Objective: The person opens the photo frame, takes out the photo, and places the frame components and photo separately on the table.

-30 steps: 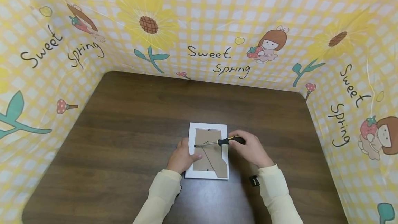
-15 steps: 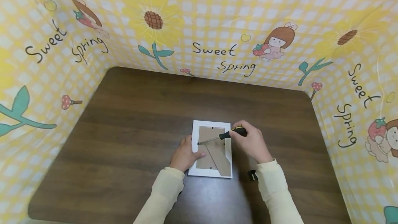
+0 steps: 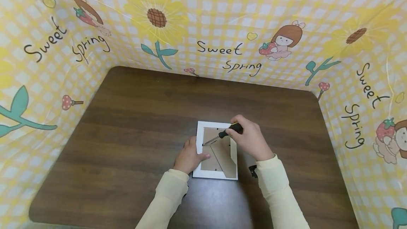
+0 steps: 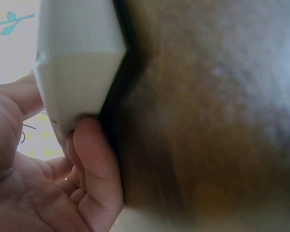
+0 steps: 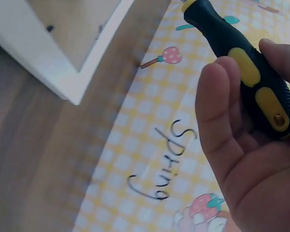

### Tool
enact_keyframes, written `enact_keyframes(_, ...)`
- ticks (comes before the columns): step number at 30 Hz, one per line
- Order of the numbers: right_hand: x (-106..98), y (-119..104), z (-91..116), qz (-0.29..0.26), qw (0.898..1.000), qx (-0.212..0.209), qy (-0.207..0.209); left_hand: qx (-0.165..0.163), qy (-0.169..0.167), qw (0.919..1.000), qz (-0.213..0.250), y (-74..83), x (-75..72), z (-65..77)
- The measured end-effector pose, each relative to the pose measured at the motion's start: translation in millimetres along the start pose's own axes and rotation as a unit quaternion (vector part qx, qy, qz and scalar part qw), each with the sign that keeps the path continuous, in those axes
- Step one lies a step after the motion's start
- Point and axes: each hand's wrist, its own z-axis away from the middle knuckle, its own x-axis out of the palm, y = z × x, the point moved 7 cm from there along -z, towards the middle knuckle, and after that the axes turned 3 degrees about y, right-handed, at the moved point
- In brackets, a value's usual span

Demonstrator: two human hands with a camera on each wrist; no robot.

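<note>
A white picture frame [image 3: 200, 124] lies back up, its brown backing board [image 3: 208, 162] and small dark tabs showing. My left hand [image 3: 187, 156] grips the frame's left edge, the thumb over the backing; in the left wrist view, fingertips curl against the white edge [image 4: 82, 79]. My right hand [image 3: 252, 139] holds a screwdriver [image 3: 233, 129] by its black and yellow handle. The shaft slopes down leftward, tip right at the tab [image 3: 203, 145] on the left inner edge. In the right wrist view, fingers and thumb are around the handle [image 5: 232, 53]; the tip is out of view.
Dark brown wooden tabletop [image 3: 133, 126] surrounds the frame. A yellow checked cloth [image 3: 216, 20] printed with flowers and words stands as walls at the back and both sides. A black strap piece [image 3: 253, 171] shows at my right cuff.
My right hand has shifted left with the screwdriver, whose handle now stands steeper. The tip stays at the left tab. My left hand keeps its grip; the head view has shifted slightly.
</note>
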Motion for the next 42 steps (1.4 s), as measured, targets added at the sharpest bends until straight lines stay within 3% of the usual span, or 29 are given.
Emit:
enact_keyframes(9, 7.3, -35.1, -8.6, 0.043, 0.998, -0.031, -0.029, 0.003, -0.003, 1.0, -0.007, 1.0, -1.9, 1.0)
enact_keyframes(19, 16.3, -61.3, -14.1, 0.107, 0.99, -0.089, -0.021, 0.016, 0.001, 0.9999, -0.007, 2.1, -4.8, 2.4)
enact_keyframes(30, 23.7, -83.8, -17.3, 0.139, 0.978, -0.153, -0.001, 0.024, -0.004, 0.9997, 0.006, 0.8, -3.7, -0.2)
enact_keyframes(42, 33.4, -106.0, -20.5, 0.171, 0.97, -0.174, -0.009, 0.038, -0.004, 0.9993, -0.002, 4.0, -8.1, 3.1)
